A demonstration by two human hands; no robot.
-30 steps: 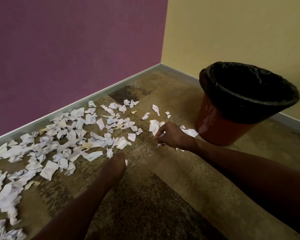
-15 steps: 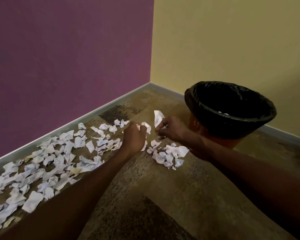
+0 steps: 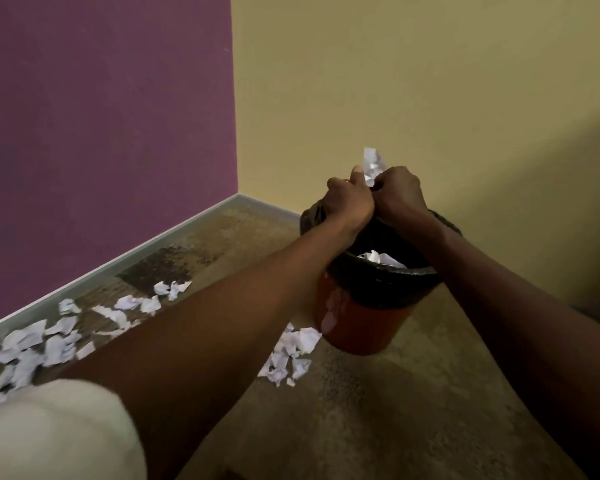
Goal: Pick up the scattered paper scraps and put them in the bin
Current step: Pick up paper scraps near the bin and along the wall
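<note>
Both hands are raised over the red bin (image 3: 359, 323), which has a black liner. My left hand (image 3: 349, 199) and my right hand (image 3: 400, 195) are pressed together and grip a bunch of white paper scraps (image 3: 372, 164) that sticks up between them. A few scraps (image 3: 378, 258) lie inside the bin. A small pile of scraps (image 3: 291, 355) sits on the carpet at the bin's left foot. Many more scraps (image 3: 42, 344) are strewn along the purple wall's baseboard.
The bin stands near the room corner where the purple wall (image 3: 101, 133) meets the yellow wall (image 3: 430, 98). Patterned brown carpet (image 3: 378, 410) covers the floor. A pale blurred shape (image 3: 56, 431), apparently my knee, fills the lower left.
Both hands have lifted from the floor with paper scraps and moved right and up, coming together over the bin. The camera has tilted up toward the corner.
</note>
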